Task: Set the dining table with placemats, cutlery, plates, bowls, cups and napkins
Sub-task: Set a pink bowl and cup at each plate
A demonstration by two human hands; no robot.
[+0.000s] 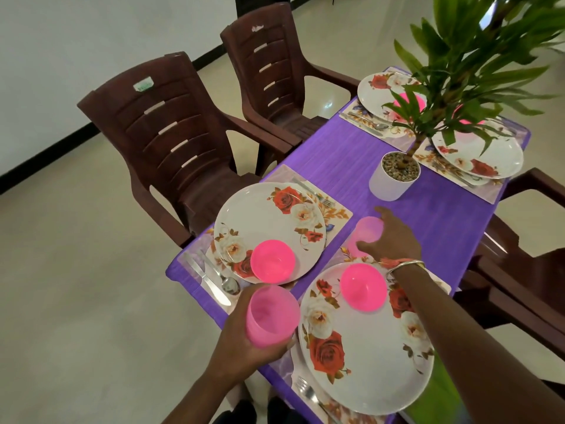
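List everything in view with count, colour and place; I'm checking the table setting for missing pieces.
Purple-clothed rectangular table: one, purple, centre.
Floral rectangular placemats: four, cream, two near, two far.
Round rose-print plates: four, white, one per placemat.
Small pink plastic bowls: four, pink, one per plate; far two behind leaves.
Tall pink plastic cup: one, pink, above near edge.
Blurred pink plastic cup: one, pink, beyond nearest plate.
Metal cutlery: silver, beside plates; count unclear.
White-potted leafy plant: one, green, mid-table.
Brown plastic chairs: two left, others right partly seen.
Left hand: grips tall cup.
Right hand: grips blurred cup.

Bowl [272,262] on plate [269,232] (knife [205,281] left), plant pot [394,175] behind.
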